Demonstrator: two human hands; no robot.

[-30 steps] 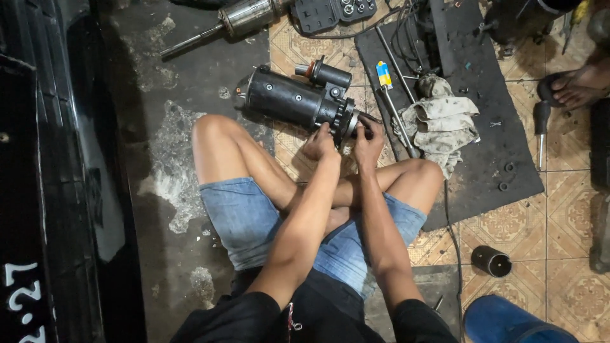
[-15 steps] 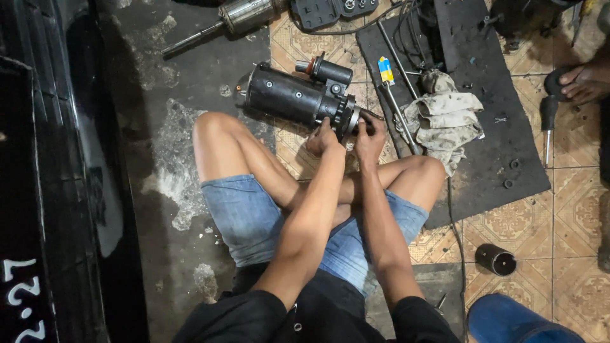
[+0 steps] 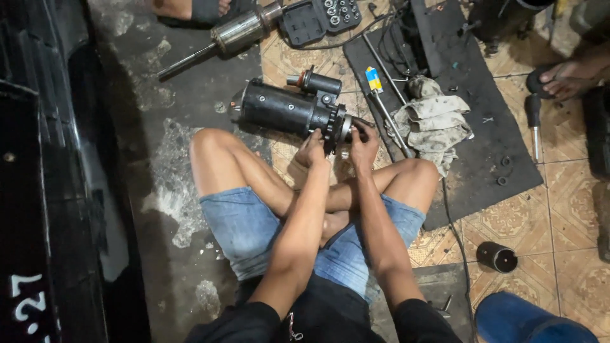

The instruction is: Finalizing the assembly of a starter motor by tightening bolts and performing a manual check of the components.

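Head view, looking straight down past my crossed legs, and the biggest thing out front is the black rubber mat (image 3: 489,159) at two o'clock, spread over the patterned tiles. On its near-left part a crumpled grey rag (image 3: 433,122) lies heaped. Dead ahead at twelve sits the black starter motor (image 3: 289,109), lying on its side on the floor just beyond my knees, small cylinder riding on top, toothed end turned toward me. My left hand (image 3: 312,149) is clamped on that end's lower rim, fingers curled around it. My right hand (image 3: 365,141) is pressed against the same end from the right, fingers closed on the silver nose piece. Up at eleven o'clock a long metal armature shaft (image 3: 225,38) lies slanted, well apart from the motor. At four o'clock a small black cylinder (image 3: 496,256) stands alone on the tiles. Between motor and rag, a blue-and-yellow handled screwdriver (image 3: 383,101) lies on the mat's edge.
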